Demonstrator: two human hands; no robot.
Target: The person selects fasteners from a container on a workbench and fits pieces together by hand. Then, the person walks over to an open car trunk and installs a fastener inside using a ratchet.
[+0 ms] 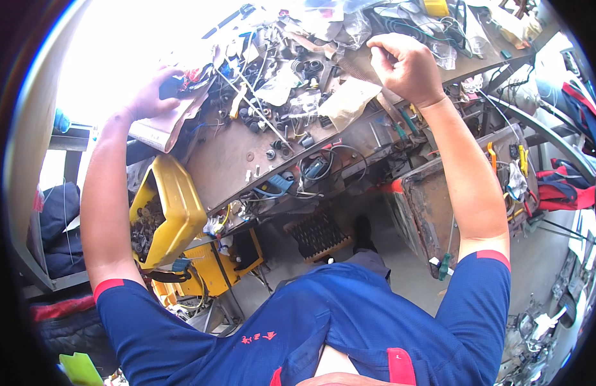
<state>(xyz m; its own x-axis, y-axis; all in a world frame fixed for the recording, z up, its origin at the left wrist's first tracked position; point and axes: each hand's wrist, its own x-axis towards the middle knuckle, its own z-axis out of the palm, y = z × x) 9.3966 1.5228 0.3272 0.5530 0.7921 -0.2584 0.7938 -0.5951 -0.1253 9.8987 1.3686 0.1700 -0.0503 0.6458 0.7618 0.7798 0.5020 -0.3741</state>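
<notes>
In the head view my left hand (151, 96) is at the bench's upper left, beside a stack of papers (155, 134) and small red and dark items (192, 78). Its thumb and forefinger are apart in a curve, with no clear object held. My right hand (406, 71) is raised over the upper right of the cluttered bench, fingers curled into a pinch; whatever is in them, if anything, is hidden. Below it lie a cream bag or sheet (346, 109) and a brown strap or hose (349, 67). Small black fittings (304, 71) and rods cover the worktop (227, 167).
A yellow bin (179, 206) of dark small parts stands at lower left, near a yellow machine (224, 273). A metal cart or box (423, 212) with hand tools is at right, beside red-and-blue cloth (565, 190). A dark mat (314, 235) lies on the floor.
</notes>
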